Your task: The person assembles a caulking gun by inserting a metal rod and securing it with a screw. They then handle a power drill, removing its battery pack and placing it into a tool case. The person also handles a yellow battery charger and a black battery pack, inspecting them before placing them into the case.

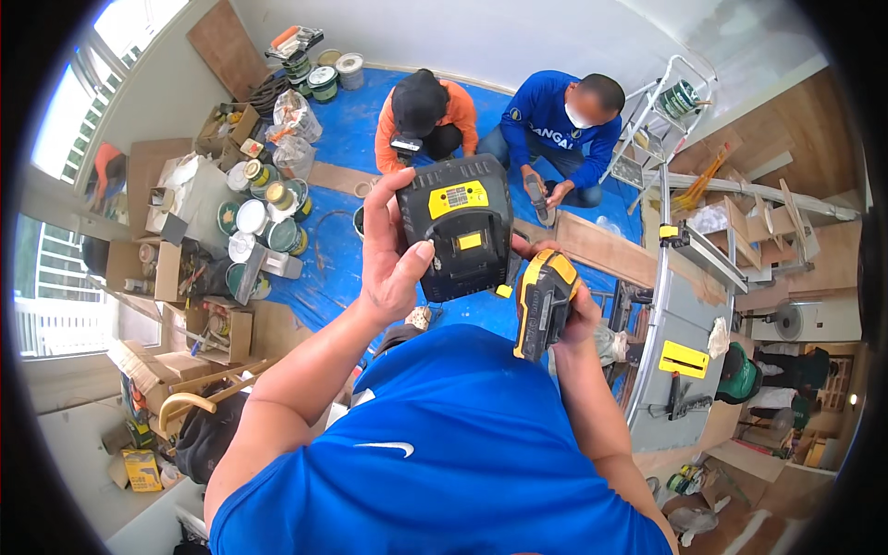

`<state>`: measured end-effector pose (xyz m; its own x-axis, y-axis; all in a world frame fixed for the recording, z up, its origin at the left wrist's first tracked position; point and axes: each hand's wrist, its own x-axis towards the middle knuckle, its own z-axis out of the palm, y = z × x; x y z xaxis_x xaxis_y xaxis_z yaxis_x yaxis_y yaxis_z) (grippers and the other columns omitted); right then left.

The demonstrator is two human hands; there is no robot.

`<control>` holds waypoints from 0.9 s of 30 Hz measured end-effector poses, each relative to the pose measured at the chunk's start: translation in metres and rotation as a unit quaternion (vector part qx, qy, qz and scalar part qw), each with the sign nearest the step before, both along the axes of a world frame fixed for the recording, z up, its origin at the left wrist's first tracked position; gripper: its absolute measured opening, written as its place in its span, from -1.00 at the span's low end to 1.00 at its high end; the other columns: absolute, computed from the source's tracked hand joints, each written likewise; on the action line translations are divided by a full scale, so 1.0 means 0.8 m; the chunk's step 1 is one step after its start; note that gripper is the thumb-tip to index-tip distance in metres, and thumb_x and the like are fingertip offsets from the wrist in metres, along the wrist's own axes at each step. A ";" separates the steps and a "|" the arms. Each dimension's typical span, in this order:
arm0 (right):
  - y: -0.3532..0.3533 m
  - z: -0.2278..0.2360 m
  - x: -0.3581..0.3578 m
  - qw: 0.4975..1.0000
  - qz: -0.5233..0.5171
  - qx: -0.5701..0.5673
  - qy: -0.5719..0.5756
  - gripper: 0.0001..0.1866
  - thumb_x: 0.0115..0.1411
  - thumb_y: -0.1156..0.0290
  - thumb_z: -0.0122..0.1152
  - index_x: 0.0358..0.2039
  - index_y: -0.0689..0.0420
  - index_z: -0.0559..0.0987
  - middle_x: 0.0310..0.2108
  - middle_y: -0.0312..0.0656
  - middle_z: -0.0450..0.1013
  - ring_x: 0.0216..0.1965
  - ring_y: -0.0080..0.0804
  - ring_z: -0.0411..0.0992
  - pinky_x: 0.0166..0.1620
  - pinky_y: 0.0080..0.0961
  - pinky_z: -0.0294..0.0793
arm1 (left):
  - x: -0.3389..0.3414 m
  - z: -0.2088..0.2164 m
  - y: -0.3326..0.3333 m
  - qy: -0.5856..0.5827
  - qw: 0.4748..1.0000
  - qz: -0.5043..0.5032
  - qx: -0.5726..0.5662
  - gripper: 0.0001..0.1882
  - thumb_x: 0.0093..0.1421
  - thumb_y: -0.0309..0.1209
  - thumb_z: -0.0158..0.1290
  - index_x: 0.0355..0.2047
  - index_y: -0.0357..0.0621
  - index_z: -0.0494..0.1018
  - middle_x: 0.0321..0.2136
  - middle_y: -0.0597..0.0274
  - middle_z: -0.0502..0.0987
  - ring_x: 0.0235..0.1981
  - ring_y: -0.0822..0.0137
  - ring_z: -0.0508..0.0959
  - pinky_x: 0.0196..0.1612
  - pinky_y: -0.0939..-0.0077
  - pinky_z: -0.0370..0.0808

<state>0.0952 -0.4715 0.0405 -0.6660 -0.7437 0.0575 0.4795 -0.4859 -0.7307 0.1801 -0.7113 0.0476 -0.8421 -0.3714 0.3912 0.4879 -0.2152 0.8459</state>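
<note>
My left hand [388,268] grips a black battery charger [449,268] with yellow labels, its thumb lying across the lower edge. The charger is held up in front of my chest, underside or face toward me; I cannot tell which. Just right of it and slightly lower, my right hand [581,319] is closed round a yellow and black power-tool battery pack [535,310], tilted on its side. Charger and battery are close together, and a small part of the right hand shows behind the gap between them.
A blue sheet [347,120] covers the floor, where two people [425,120] crouch beside a long wooden board [601,245]. Paint tins [252,217] and boxes crowd the left. On the right stand a stepladder [638,139] and a grey worktable [680,305].
</note>
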 end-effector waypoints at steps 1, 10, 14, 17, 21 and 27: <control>0.001 -0.002 -0.001 1.000 0.003 -0.004 0.002 -0.04 0.03 -0.15 0.49 0.23 0.23 0.31 0.38 0.31 0.13 -0.03 -0.24 0.57 -0.07 -0.46 0.65 | 0.000 0.000 0.000 -0.003 1.000 -0.001 0.005 -0.12 0.19 -0.33 0.06 0.46 -0.16 -0.09 0.19 -0.09 0.34 0.20 0.16 0.45 0.29 0.26 0.36; 0.003 -0.025 -0.005 0.989 -0.089 -0.111 -0.035 -0.21 0.39 -0.25 -0.05 0.30 0.21 0.32 0.13 0.14 0.40 -0.34 -0.27 0.56 -0.45 -0.41 0.60 | -0.026 0.017 -0.018 -0.079 0.979 0.021 0.189 -0.34 0.29 -0.42 -0.15 0.41 -0.08 0.04 0.13 -0.10 0.44 0.10 0.12 0.55 0.18 0.21 0.50; 0.036 -0.018 -0.023 0.971 -0.159 -0.095 -0.151 -0.27 0.40 -0.25 -0.09 0.22 0.17 0.47 -0.01 0.03 0.51 -0.24 -0.18 0.54 -0.30 -0.31 0.61 | -0.018 0.031 -0.078 -0.081 0.973 0.053 0.209 -0.43 0.38 -0.22 -0.17 0.36 -0.13 0.20 0.17 0.00 0.47 0.10 0.10 0.58 0.18 0.10 0.55; 0.065 -0.025 -0.035 0.961 -0.192 -0.063 -0.188 -0.36 0.40 -0.20 -0.04 0.10 0.13 0.57 -0.10 -0.06 0.59 -0.24 -0.18 0.59 -0.27 -0.30 0.61 | -0.003 0.025 -0.116 -0.074 0.966 0.061 0.242 -0.45 0.45 -0.11 -0.15 0.31 -0.17 0.26 0.13 0.02 0.51 0.06 0.13 0.62 0.13 0.12 0.60; 0.096 -0.070 -0.046 0.909 -0.324 0.040 -0.258 -0.50 0.38 -0.14 0.07 -0.05 0.03 0.64 -0.21 -0.23 0.65 -0.29 -0.30 0.64 -0.27 -0.33 0.62 | 0.006 0.004 -0.137 -0.087 0.954 0.021 0.287 -0.50 0.48 -0.05 -0.08 0.19 -0.19 0.38 -0.05 0.05 0.63 -0.16 0.16 0.71 -0.05 0.17 0.70; 0.083 -0.126 -0.024 0.857 -0.389 0.116 -0.318 -0.59 0.35 -0.07 0.18 -0.11 0.02 0.65 -0.23 -0.29 0.65 -0.27 -0.31 0.62 -0.18 -0.32 0.61 | 0.002 -0.048 -0.147 -0.193 0.913 0.031 0.359 -0.62 0.38 -0.15 0.01 -0.01 -0.18 0.55 -0.16 0.05 0.70 -0.26 0.14 0.74 -0.16 0.22 0.72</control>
<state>0.0762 -0.4047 -0.0606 -0.8070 -0.0023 -0.5906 0.4129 -0.7171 -0.5614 0.1820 -0.8288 0.0093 -0.8349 -0.4664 -0.2921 0.2135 -0.7637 0.6093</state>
